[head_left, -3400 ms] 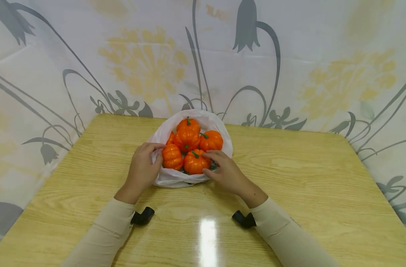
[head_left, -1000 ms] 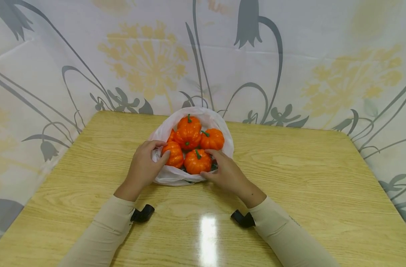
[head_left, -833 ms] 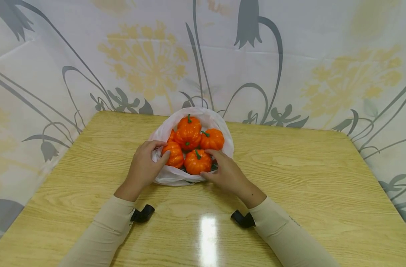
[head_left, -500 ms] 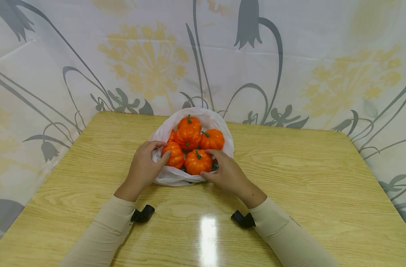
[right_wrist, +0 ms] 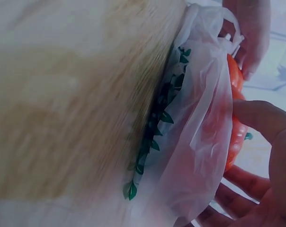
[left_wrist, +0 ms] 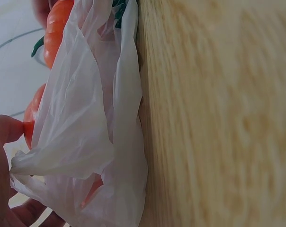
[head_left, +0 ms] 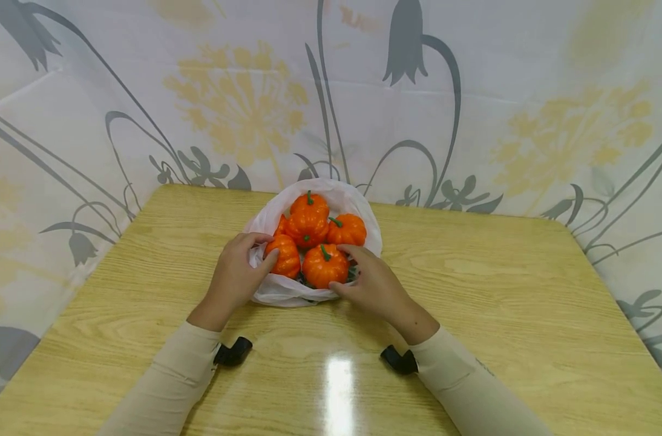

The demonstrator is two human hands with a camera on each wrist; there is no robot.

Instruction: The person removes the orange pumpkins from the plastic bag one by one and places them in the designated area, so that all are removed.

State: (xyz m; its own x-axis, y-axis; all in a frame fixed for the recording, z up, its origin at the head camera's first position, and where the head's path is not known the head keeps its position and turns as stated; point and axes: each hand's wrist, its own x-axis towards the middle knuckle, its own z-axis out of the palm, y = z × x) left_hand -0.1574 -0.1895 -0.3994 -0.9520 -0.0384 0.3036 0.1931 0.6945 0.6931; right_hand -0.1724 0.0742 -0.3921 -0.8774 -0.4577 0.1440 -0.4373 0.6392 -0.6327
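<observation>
Several small orange pumpkins with green stems, one of them a back pumpkin [head_left: 307, 225], sit in a white plastic bag [head_left: 358, 198] with its mouth rolled open. My left hand [head_left: 234, 270] grips the front-left pumpkin [head_left: 285, 257], thumb on its near side and fingers at its far side. With thumb and fingers, my right hand [head_left: 376, 284] holds the front-right pumpkin [head_left: 324, 267]. In the left wrist view the bag wall [left_wrist: 76, 109] hides most of the pumpkins. Through the bag in the right wrist view, a dark green leafy print [right_wrist: 157, 118] shows near the table.
The bag stands on a wood-grain table [head_left: 494, 315] near its back edge. Behind the table hangs a flower-patterned cloth [head_left: 353, 109]. Black wrist mounts [head_left: 234, 351] stick out from beige sleeves [head_left: 164, 381].
My left thumb has come over the front-left pumpkin since the earliest frame. In the last half second the front-right pumpkin has shifted slightly right with my right hand. The head view has tilted a little.
</observation>
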